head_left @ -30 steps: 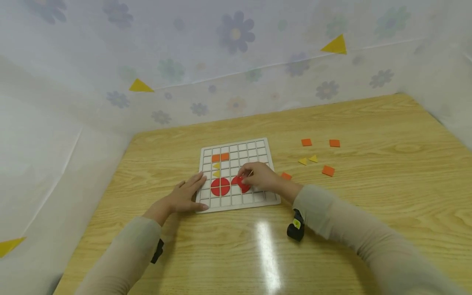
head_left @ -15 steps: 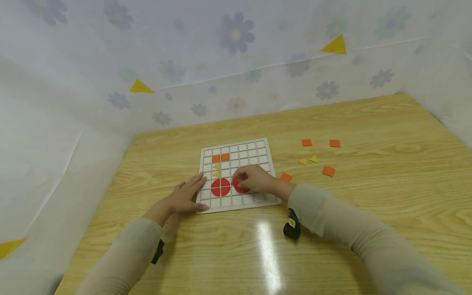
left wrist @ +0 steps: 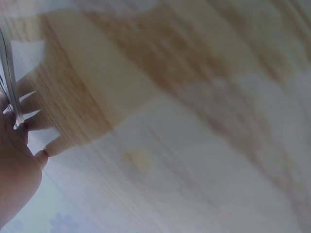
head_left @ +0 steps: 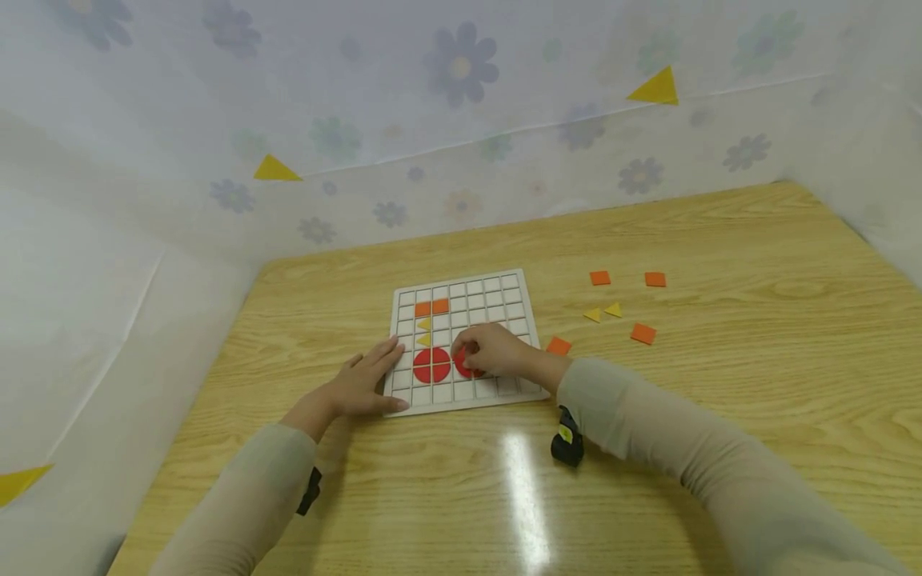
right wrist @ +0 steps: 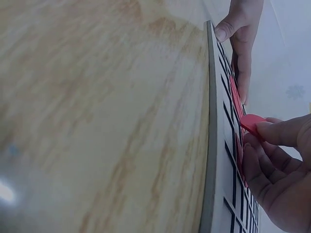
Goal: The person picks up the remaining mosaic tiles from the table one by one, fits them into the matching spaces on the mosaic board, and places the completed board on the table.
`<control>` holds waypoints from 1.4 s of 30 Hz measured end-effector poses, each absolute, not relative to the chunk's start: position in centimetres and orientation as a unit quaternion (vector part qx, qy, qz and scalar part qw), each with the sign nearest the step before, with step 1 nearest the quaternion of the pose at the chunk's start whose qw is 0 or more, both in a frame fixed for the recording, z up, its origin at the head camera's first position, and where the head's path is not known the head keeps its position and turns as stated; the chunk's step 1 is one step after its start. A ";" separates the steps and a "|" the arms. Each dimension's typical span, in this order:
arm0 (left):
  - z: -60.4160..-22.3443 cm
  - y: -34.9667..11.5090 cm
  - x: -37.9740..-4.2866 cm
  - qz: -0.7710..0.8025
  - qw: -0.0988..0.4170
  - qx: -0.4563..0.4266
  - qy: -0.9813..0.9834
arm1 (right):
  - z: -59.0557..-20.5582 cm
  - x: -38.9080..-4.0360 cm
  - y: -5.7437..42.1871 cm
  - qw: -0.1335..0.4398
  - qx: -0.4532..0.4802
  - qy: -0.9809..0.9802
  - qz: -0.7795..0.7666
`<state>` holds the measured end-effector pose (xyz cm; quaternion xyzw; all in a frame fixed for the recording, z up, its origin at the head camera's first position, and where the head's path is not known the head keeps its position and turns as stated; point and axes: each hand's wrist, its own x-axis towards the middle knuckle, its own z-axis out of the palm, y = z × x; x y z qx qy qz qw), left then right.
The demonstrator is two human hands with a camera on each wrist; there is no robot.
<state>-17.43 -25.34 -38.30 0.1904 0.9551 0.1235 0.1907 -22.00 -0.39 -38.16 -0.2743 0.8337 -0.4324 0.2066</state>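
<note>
A white gridded board (head_left: 442,394) lies on the table under both hands. My left hand (head_left: 360,382) rests on its left edge with fingers spread. In the right wrist view, my right hand (right wrist: 286,165) pinches a red curved-edged flat piece (right wrist: 250,124) between thumb and finger, tilted just over the board. More red lies on the grid beneath that hand, partly hidden by the fingers. To its left, red quarter-circle pieces (head_left: 422,357) form a full circle. Two yellow triangles (head_left: 425,340) and two orange squares (head_left: 440,306) sit in cells farther up.
Right of the board, several loose orange squares (head_left: 643,334) lie on the wooden table (head_left: 432,496). Two small yellow triangles (head_left: 613,310) are among them. One orange square (head_left: 559,346) is close to the right forearm. A flower-printed white sheet (head_left: 389,144) encloses the table's back and sides.
My right hand has moved slightly left with the red piece, settling near the red circle; it barely shifts in the last half second. The left hand stays in place.
</note>
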 end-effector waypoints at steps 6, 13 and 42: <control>-38.2 -25.3 -17.4 0.124 0.191 0.190 0.955 | -38.1 -22.0 -0.5 0.208 -0.277 0.837 -0.423; -38.1 -25.3 -17.4 0.125 0.188 0.191 0.955 | -38.0 -22.2 -0.6 0.203 -0.288 0.840 -0.411; -38.1 -25.3 -17.4 0.126 0.188 0.194 0.954 | -38.1 -22.2 -0.9 0.135 -0.376 0.874 -0.276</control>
